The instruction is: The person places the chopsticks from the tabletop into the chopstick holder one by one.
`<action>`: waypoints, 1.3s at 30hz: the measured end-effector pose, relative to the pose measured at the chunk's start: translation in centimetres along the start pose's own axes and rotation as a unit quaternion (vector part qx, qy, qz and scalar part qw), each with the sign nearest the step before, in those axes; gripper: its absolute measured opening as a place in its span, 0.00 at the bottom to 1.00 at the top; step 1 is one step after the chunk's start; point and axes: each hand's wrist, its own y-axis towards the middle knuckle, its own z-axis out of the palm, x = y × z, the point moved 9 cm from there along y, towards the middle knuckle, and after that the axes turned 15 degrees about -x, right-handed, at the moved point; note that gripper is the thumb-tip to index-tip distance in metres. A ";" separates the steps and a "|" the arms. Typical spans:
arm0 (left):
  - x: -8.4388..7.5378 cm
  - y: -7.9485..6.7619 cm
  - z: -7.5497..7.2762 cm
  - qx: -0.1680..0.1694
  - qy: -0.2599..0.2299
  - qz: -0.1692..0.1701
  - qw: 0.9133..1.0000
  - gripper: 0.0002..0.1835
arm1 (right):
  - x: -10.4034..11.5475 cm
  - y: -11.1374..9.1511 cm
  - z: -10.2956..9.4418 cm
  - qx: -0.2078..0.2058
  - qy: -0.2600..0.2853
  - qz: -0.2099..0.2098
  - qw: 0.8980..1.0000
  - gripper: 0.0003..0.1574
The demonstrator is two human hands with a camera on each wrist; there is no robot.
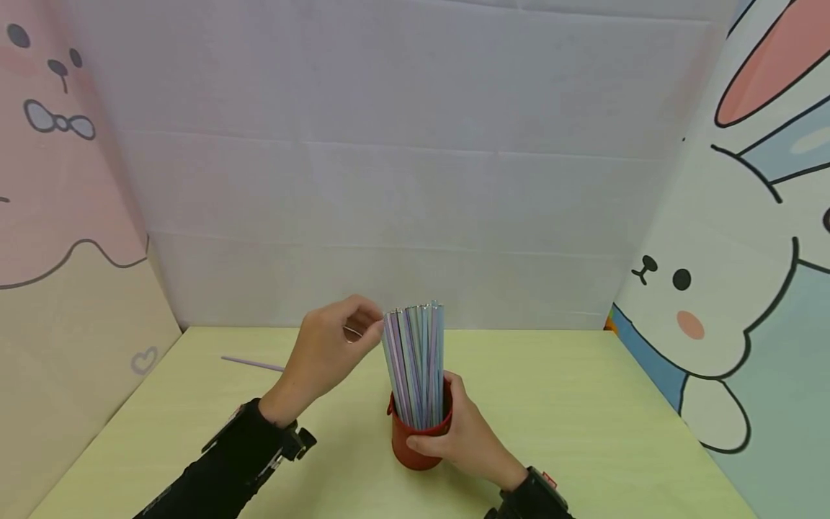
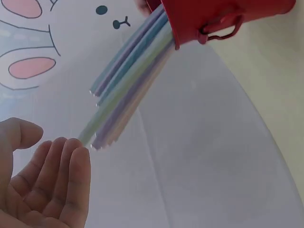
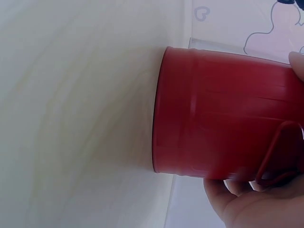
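A bundle of long, thin pastel sticks (image 1: pixel 418 360), straw-like with glinting ends, stands in a small red metal bucket (image 1: pixel 415 455) with side handles. My right hand (image 1: pixel 463 431) grips the bucket, thumb near the rim in front and fingers round the other side. Beside the top of the bundle is my left hand (image 1: pixel 333 349). In the left wrist view, its fingertips come right at the end of a green stick (image 2: pixel 126 83), and its thumb is apart from the fingers. The right wrist view shows the bucket's base (image 3: pixel 166 111) close to the table.
A single purple stick (image 1: pixel 249 362) lies on the pale yellow table (image 1: pixel 551 404), partly hidden behind my left hand. A white cloth wall (image 1: pixel 402 180) rises at the back. Panels with cartoon animals (image 1: pixel 707 324) stand at both sides.
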 end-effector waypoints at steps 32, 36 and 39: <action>14.5 -6.8 -1.1 0.229 0.251 0.098 0.935 0.31 | 3.9 -0.8 -0.6 0.006 0.012 0.015 1.000 0.58; 15.8 -7.6 -0.8 0.241 0.256 0.095 0.931 0.32 | 3.8 -0.8 -0.6 0.005 0.013 0.014 1.000 0.58; 16.5 -8.0 -0.7 0.249 0.258 0.085 0.930 0.32 | 3.7 -0.8 -0.6 0.005 0.008 0.014 1.000 0.58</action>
